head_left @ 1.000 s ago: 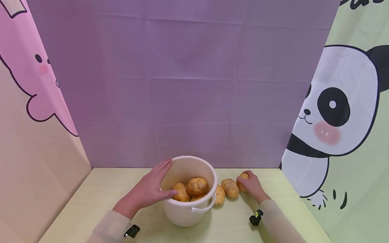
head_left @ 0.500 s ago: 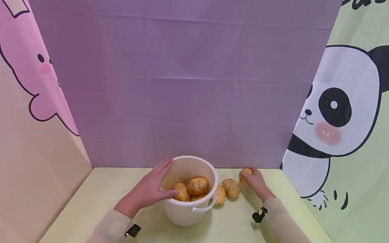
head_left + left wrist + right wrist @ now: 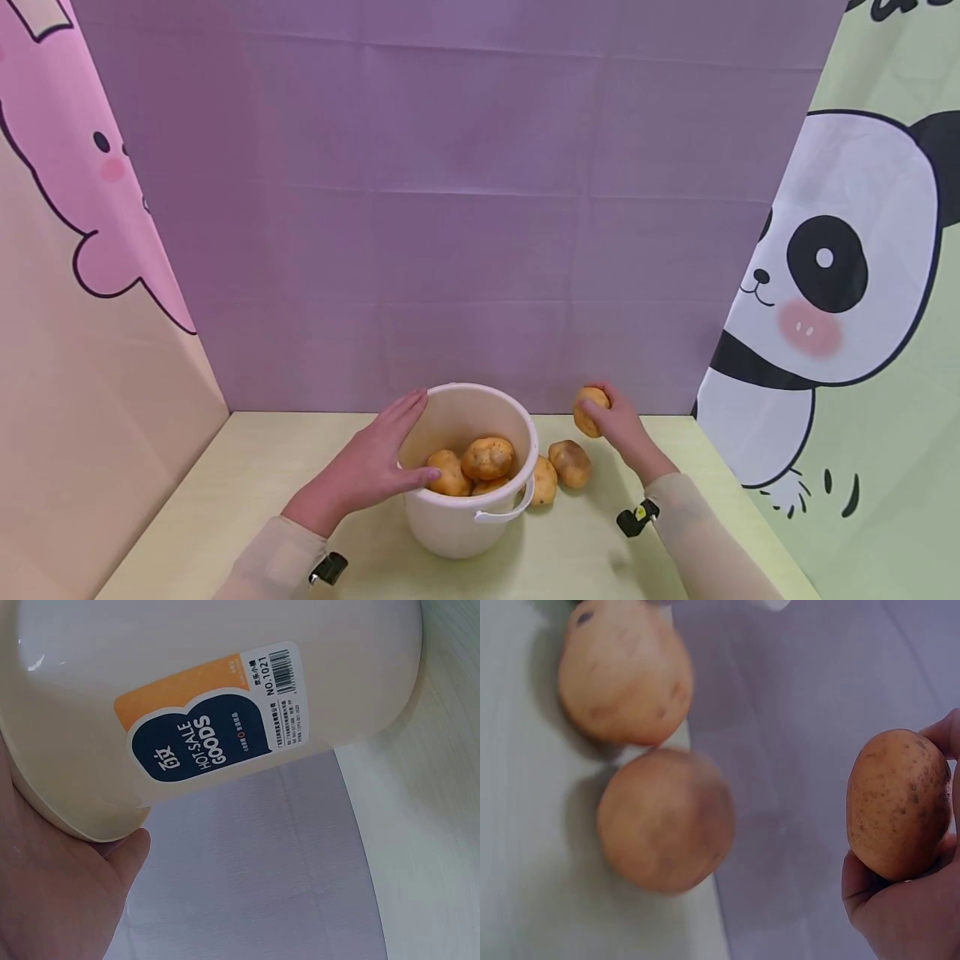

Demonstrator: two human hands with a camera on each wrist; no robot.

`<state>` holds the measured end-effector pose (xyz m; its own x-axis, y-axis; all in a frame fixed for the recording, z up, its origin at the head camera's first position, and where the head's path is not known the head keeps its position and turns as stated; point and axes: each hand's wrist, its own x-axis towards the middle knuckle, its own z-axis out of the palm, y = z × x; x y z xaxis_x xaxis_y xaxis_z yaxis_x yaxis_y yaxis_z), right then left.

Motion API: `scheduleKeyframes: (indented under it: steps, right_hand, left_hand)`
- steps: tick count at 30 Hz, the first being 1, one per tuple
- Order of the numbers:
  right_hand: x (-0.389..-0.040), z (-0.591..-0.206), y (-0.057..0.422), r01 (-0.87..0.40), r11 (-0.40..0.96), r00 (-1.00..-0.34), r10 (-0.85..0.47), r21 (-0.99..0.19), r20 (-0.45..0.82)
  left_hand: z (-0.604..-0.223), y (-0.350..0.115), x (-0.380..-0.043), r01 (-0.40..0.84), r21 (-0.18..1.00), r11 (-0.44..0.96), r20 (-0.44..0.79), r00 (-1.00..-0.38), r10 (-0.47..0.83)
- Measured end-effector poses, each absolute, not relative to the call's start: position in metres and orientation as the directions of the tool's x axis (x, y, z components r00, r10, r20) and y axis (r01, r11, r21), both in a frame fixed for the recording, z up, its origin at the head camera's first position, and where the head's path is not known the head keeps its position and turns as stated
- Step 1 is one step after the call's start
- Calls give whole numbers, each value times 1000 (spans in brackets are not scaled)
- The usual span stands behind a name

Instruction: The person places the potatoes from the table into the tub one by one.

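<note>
The white bucket [image 3: 453, 529] stands upright on the table with several potatoes inside, the topmost potato [image 3: 487, 458] showing below the rim. My left hand [image 3: 375, 467] grips the bucket's rim on its left side, thumb reaching over the near edge; the left wrist view shows this hand [image 3: 60, 892] at the rim beside the labelled bucket wall [image 3: 225, 645]. Raised off the table, a potato [image 3: 591, 412] is pinched between the thumb and fingers of my right hand [image 3: 622, 429]. Its speckled skin shows in the right wrist view, where the right hand [image 3: 915, 915] holds the potato [image 3: 898, 802].
Right of the bucket, two potatoes lie on the table: a brownish potato [image 3: 570, 463] and a paler potato [image 3: 543, 482] partly hidden by the bucket. The bucket's handle [image 3: 506, 510] hangs at its front right. A purple cloth backdrop [image 3: 480, 250] rises behind the table.
My right hand has lifted its potato off the table, first slightly rightward, then up and back left. The left hand and the bucket have stayed in place.
</note>
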<state>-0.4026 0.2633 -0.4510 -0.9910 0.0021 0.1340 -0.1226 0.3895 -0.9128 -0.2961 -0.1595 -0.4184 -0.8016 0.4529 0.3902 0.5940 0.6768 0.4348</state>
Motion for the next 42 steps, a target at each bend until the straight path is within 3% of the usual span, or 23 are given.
scheduleKeyframes:
  steps: [17, 42]
  right_hand:
    - [-383, -398, 227, -276, 368, -960, -156, -888, 234]
    - [-356, -369, 163, -415, 339, -882, -378, -844, 282]
  left_hand:
    - [-420, -158, -297, 592, 439, 675, 396, -803, 447]
    - [-418, -158, -296, 585, 447, 677, 390, -808, 441]
